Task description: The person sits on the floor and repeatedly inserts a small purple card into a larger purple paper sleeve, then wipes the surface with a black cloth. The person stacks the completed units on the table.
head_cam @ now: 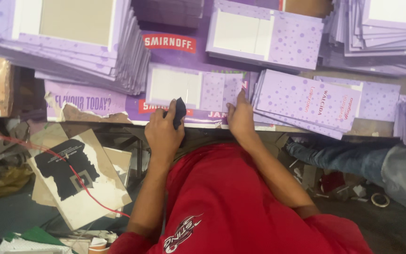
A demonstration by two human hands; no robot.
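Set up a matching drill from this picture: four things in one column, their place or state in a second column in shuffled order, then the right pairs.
Things
1. left hand
2. right hand
3. torn card
4. tape roll

Place or state
A. on the floor at far right, below a jeans leg
B. fingers flat on the edge of a lilac sheet
C. gripping a dark pad
D. lying under the table at left, crossed by a red wire

Pairs: 1-C, 2-B, 3-D, 4-A
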